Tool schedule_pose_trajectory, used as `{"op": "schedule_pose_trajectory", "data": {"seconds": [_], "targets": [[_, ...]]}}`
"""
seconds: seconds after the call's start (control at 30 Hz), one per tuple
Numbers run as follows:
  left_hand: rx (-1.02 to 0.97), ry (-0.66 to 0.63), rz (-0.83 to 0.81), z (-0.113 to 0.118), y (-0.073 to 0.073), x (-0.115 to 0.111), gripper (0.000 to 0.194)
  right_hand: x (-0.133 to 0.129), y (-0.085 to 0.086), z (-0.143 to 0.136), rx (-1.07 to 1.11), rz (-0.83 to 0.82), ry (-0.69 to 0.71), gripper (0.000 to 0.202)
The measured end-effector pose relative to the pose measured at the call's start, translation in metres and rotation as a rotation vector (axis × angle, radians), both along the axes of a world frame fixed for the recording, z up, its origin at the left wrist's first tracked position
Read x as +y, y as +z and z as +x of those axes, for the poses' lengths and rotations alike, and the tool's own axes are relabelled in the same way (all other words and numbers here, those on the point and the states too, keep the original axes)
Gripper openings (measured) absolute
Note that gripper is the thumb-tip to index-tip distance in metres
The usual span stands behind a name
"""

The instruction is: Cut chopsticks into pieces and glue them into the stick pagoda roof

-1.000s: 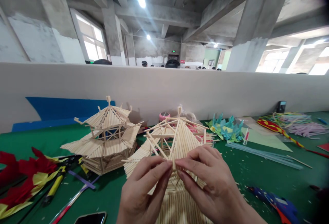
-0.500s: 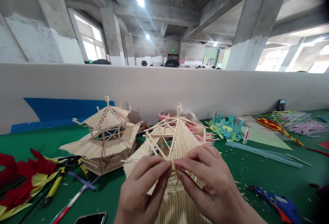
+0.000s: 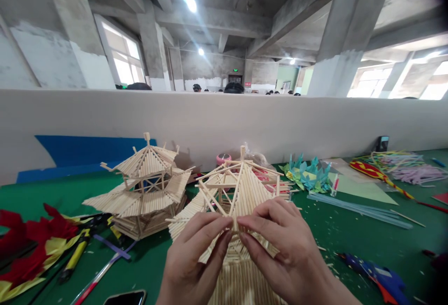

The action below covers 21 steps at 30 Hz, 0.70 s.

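Note:
A pavilion model of thin wooden sticks [image 3: 250, 188] stands at the centre, its upper roof partly covered and partly bare frame. My left hand [image 3: 203, 253] and my right hand [image 3: 285, 244] meet at the lower front corner of that roof. Thumb and forefinger of each are pinched on it, one hand on either side. Whatever small piece may lie between the fingertips is too hidden to tell. A second stick pavilion [image 3: 147, 193], with roofs covered in sticks, stands to the left, apart from my hands.
Yellow-handled pliers [image 3: 75, 254], red cloth [image 3: 38, 235] and a phone [image 3: 126, 298] lie left. Rightward are a blue glue gun [image 3: 378, 274], clear glue sticks [image 3: 360, 209], a turquoise paper flower [image 3: 306, 173] and coloured strips [image 3: 416, 173]. A pale partition [image 3: 224, 118] rises behind.
Both hands keep their pinch at the roof corner, with hardly any movement. The view has shifted very slightly.

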<state>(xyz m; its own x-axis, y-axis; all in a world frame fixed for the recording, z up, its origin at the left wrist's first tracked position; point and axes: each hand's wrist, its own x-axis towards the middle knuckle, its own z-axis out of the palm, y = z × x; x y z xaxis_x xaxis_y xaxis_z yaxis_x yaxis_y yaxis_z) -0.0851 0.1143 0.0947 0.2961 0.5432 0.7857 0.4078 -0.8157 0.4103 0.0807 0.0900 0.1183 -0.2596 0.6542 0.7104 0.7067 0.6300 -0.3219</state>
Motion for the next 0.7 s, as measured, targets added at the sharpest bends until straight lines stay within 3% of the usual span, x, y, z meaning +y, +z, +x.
{"op": "schedule_pose_trajectory", "data": {"seconds": [0.2, 0.7], "targets": [[-0.011, 0.046, -0.034, -0.0037, -0.0064, 0.0015, 0.027, 0.0005, -0.0023, -0.0006, 0.006, 0.021, 0.0, 0.015], [-0.063, 0.008, -0.048, -0.0038, -0.0059, 0.0015, 0.024, 0.0033, -0.0021, -0.0062, 0.015, 0.082, -0.071, 0.01]]}}
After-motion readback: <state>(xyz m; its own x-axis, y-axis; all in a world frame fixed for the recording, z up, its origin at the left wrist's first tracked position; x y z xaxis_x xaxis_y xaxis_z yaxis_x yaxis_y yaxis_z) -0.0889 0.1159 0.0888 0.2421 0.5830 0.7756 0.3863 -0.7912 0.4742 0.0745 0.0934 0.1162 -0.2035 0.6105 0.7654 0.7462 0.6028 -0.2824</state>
